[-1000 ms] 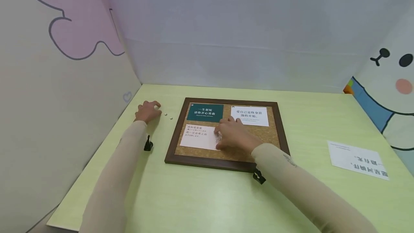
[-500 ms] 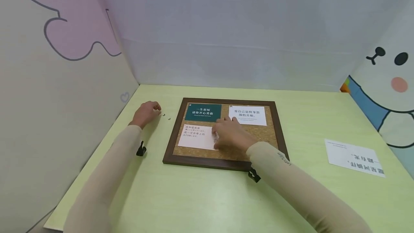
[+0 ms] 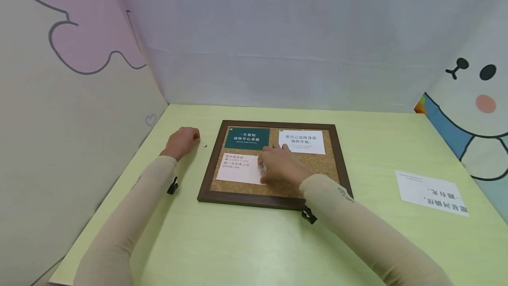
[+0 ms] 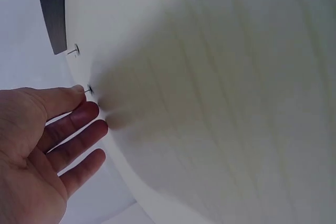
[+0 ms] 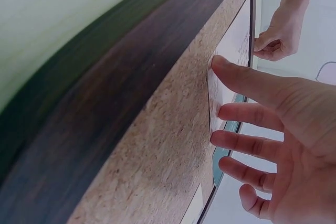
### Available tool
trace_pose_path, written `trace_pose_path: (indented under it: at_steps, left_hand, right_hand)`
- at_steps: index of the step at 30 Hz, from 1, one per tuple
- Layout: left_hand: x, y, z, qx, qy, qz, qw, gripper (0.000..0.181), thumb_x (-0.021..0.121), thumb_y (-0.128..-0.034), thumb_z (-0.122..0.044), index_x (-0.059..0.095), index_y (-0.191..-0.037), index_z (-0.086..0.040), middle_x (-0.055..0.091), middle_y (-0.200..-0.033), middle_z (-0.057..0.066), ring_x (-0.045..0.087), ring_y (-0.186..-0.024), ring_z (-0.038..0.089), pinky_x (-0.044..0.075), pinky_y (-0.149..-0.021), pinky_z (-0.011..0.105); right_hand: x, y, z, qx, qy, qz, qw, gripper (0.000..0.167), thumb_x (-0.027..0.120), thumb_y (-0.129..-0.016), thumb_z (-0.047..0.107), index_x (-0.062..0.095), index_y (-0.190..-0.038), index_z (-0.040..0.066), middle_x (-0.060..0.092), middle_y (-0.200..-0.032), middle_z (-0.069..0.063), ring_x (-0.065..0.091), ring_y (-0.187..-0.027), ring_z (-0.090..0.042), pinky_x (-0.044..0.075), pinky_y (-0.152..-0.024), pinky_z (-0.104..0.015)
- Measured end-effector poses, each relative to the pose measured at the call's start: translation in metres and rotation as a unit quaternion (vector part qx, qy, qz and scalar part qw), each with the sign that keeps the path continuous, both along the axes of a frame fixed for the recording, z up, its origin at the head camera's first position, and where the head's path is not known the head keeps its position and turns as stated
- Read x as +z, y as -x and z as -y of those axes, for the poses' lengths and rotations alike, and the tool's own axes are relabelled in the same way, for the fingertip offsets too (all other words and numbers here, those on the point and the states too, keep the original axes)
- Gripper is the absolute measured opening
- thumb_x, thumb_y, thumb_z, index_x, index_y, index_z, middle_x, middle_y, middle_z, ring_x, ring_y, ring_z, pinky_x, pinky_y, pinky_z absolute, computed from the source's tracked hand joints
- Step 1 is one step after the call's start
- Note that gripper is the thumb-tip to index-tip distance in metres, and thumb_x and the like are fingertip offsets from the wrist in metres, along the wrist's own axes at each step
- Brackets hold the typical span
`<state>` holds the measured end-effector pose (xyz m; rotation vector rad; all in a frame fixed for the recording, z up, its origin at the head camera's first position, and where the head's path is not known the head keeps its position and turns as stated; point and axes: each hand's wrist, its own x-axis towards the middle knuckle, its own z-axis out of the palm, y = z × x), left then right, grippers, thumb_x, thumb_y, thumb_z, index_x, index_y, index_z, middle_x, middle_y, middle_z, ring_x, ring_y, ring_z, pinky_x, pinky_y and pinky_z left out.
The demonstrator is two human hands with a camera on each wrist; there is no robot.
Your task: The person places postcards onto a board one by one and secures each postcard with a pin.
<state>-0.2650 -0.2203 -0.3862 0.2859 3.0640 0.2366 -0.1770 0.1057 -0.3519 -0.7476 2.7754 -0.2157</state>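
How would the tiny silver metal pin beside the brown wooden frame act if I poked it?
The pin is probably light, being tiny. Its thin spike seems to stick up off the pale-green table, so it might prick you. With its wider end down, it may slide or tip.

There were three white paper cards (image 3: 238,169) (image 3: 301,141) (image 3: 431,193), one dark-green card (image 3: 247,138), one brown-framed corkboard (image 3: 321,164), two metal pins (image 4: 88,91) (image 4: 76,50) at its ten o'clock.
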Motion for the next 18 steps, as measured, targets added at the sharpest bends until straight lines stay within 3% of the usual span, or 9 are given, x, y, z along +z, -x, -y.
trace_pose_path:
  at_steps: [7, 14, 18]
  left_hand:
    - [-0.0007, -0.0007, -0.0025, -0.005, 0.014, -0.017, 0.9998, 0.010, 0.059, -0.0963, -0.009, 0.066, -0.090, -0.006, 0.068, -0.091, 0.011, 0.053, -0.074, 0.022, 0.044, -0.063, 0.037]
    - [-0.0015, -0.0006, -0.0047, 0.010, 0.012, -0.016, 0.9997, 0.016, 0.053, -0.0975, -0.008, 0.069, -0.096, -0.004, 0.069, -0.097, 0.015, 0.055, -0.082, 0.025, 0.046, -0.068, 0.041]
    - [0.0013, -0.0002, -0.0023, 0.031, -0.021, 0.008, 0.9993, 0.018, 0.052, -0.0998, -0.012, 0.068, -0.099, -0.003, 0.068, -0.102, 0.018, 0.054, -0.083, 0.027, 0.045, -0.069, 0.041]
  right_hand:
    - [0.0013, -0.0004, 0.0002, 0.001, -0.006, -0.005, 1.0000, 0.039, 0.086, -0.073, 0.040, 0.072, -0.103, 0.019, 0.060, -0.108, 0.000, 0.044, -0.101, -0.025, 0.035, -0.087, -0.044]
    - [-0.0006, 0.0014, 0.0004, 0.003, -0.010, -0.005, 0.9999, 0.042, 0.086, -0.073, 0.042, 0.072, -0.105, 0.019, 0.060, -0.108, 0.001, 0.044, -0.101, -0.024, 0.035, -0.086, -0.043]
    - [-0.0024, 0.0024, 0.0013, 0.002, -0.011, -0.002, 0.9999, 0.042, 0.085, -0.072, 0.042, 0.072, -0.105, 0.020, 0.060, -0.110, 0.001, 0.044, -0.101, -0.023, 0.035, -0.087, -0.042]
